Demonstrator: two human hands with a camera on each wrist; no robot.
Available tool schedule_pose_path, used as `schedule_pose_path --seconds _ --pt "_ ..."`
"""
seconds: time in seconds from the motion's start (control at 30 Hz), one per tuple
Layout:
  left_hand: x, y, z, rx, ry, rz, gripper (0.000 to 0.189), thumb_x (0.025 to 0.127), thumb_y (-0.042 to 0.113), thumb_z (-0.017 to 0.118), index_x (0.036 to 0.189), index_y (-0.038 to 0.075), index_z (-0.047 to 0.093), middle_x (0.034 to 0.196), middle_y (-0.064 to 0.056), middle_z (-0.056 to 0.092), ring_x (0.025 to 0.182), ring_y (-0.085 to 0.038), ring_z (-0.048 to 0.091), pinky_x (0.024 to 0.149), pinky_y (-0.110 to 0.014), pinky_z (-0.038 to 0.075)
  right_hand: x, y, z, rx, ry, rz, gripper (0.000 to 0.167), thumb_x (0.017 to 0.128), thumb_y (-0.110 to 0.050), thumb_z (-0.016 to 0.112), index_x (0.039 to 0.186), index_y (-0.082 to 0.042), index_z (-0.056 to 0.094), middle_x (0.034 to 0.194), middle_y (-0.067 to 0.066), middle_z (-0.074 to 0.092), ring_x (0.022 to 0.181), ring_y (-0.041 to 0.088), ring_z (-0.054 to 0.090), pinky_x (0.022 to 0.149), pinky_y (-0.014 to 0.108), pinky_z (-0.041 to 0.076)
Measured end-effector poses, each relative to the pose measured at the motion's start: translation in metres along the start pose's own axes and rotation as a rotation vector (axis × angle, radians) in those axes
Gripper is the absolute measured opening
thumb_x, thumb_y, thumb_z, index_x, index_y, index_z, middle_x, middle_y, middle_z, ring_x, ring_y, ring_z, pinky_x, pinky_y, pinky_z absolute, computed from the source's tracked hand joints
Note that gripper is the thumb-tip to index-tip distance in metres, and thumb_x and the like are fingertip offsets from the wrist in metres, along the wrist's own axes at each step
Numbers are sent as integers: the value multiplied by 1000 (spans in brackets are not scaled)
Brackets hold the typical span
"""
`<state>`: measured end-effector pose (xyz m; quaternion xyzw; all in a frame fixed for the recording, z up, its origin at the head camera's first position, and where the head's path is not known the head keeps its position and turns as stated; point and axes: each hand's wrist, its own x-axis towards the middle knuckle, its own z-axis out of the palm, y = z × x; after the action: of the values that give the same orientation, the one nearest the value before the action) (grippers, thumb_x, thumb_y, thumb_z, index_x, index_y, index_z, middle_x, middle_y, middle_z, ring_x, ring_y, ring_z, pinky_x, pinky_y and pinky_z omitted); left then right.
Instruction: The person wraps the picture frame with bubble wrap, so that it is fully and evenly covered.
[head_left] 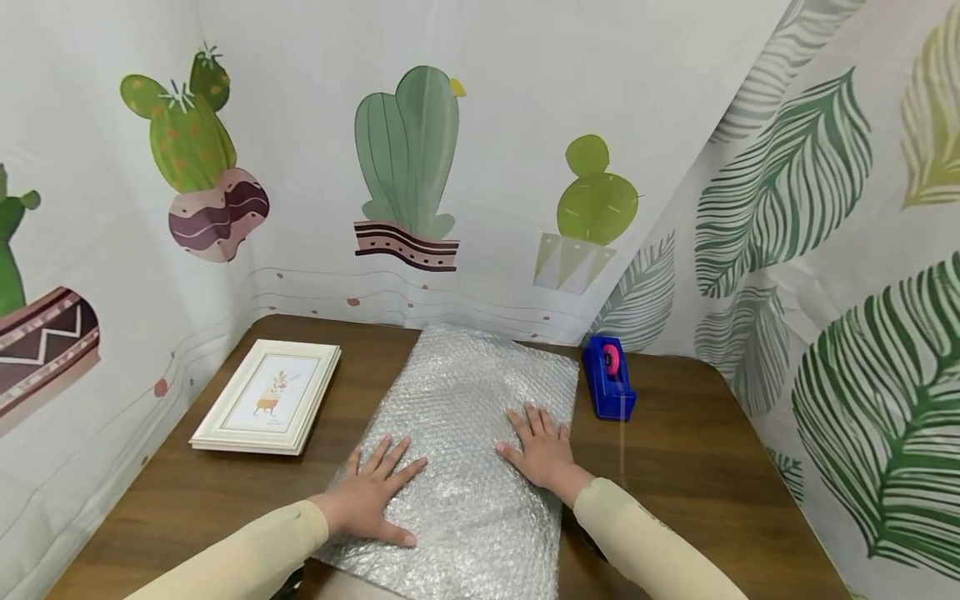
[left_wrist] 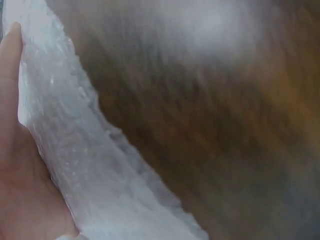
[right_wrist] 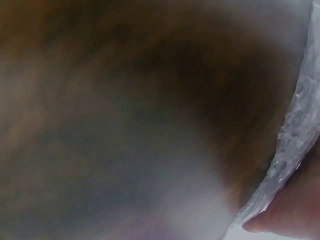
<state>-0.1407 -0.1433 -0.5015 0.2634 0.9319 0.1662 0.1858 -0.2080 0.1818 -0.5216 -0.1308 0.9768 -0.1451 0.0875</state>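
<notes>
A sheet of clear bubble wrap [head_left: 465, 433] lies lengthwise over the middle of the wooden table. My left hand [head_left: 367, 500] rests flat on its left side with fingers spread. On the right side, my right hand [head_left: 542, 450] lies palm down, fingers also spread, on the wrap. In the left wrist view, part of the left hand [left_wrist: 25, 185] shows against the bubble wrap [left_wrist: 100, 165] beside its edge. The right wrist view catches a bit of the right hand [right_wrist: 292, 207] at the wrap's rim [right_wrist: 295, 120].
A white picture frame [head_left: 266, 396] with a plant drawing lies at the table's left. Right of the wrap stands a blue tape dispenser [head_left: 609, 383] with a pink core, a strip of tape [head_left: 622, 446] trailing from it. Patterned cloth [head_left: 495, 167] hangs behind the table [head_left: 690, 467].
</notes>
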Motion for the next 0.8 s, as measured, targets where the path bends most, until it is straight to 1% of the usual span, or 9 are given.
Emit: schedule_pose_path --seconds 0.13,0.27,0.37,0.43,0.53,0.67,0.8 --pt "2 -6 -7 15 -29 26 110 77 69 76 164 24 24 174 -20 7 159 -51 4 117 -83 5 -3 -6 3 -6 5 49 77 102 -64 44 161 -17 32 172 19 20 159 45 16 122 75 13" --pt "4 -13 -14 19 -41 37 111 75 68 79 163 26 26 174 -16 7 159 -49 5 118 -82 4 -6 -15 3 -18 6 101 73 103 -58 47 162 -18 31 172 18 18 160 44 15 123 74 13" --pt "5 -19 -18 24 -48 42 112 73 68 80 163 28 26 175 -14 7 160 -48 5 120 -80 3 -8 -22 2 -13 8 122 73 103 -56 48 162 -16 31 171 21 18 159 46 15 122 76 12" --pt "6 -22 -20 22 -55 46 113 73 68 81 163 28 26 175 -13 7 160 -47 5 121 -79 2 -9 -25 3 -13 3 137 73 104 -55 47 162 -15 30 171 23 18 159 46 15 122 76 12" --pt "6 -26 -23 0 -63 54 114 71 65 84 163 28 28 175 -13 7 160 -48 5 121 -79 1 -11 -30 5 -15 1 154 73 104 -56 46 162 -14 31 171 24 18 159 47 15 121 77 13" --pt "7 -27 -26 -17 -74 36 115 68 64 86 162 29 29 175 -12 8 161 -45 4 122 -77 -2 -12 -33 5 -25 -4 165 74 104 -57 45 162 -14 31 171 23 19 159 47 15 121 77 15" --pt "7 -24 -26 -15 -81 8 116 66 63 87 162 28 31 175 -12 8 161 -45 4 122 -77 -1 -12 -33 3 -30 -6 152 74 103 -57 47 162 -14 32 170 24 21 158 47 18 119 77 20"
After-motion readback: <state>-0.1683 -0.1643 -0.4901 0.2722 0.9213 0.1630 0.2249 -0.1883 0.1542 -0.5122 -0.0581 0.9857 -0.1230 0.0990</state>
